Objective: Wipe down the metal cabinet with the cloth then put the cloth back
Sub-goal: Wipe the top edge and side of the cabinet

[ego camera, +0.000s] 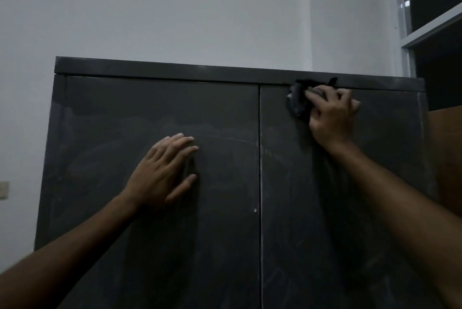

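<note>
Wipe step in hand. Cloth [297, 102] is bunched and gripped by curled fingers of right hand [331, 113], pressed to the right door just under the top rail of cabinet [225, 233]. Left hand [165, 173] is laid flat on the left door, fingers spread, nothing held; likely used as a brace. Dusty streaks are seen on both doors, so coverage is judged partial. Next: cloth to be swept along and down the right door with steady pressure. Return spot for cloth is not shown.
</note>
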Motion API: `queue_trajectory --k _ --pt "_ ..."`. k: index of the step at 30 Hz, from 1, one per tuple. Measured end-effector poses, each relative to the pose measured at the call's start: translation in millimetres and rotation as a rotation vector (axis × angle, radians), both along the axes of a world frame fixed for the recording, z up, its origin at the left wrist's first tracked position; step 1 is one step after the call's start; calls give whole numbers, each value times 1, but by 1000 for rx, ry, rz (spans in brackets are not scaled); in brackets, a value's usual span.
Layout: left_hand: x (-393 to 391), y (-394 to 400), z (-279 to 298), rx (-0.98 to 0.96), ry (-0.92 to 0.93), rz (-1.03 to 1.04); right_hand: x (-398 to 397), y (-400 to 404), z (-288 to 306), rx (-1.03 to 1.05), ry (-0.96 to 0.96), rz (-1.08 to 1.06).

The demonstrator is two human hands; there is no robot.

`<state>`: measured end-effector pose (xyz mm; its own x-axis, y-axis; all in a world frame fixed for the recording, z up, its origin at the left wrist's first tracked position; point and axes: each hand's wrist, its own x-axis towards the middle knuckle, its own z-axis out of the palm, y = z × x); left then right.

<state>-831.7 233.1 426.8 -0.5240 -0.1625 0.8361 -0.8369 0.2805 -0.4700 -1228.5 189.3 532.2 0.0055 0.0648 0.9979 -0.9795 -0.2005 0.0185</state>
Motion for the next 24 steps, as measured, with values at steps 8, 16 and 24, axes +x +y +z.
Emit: queue_trajectory --k 8,16,24 --pt "-11 -16 -6 23 -29 74 38 -11 -7 31 99 79" --pt "-10 -19 -9 18 -26 70 -31 -21 5 26 -247 40" --pt "-11 -21 -9 -2 -32 31 -30 -19 -42 61 166 0"
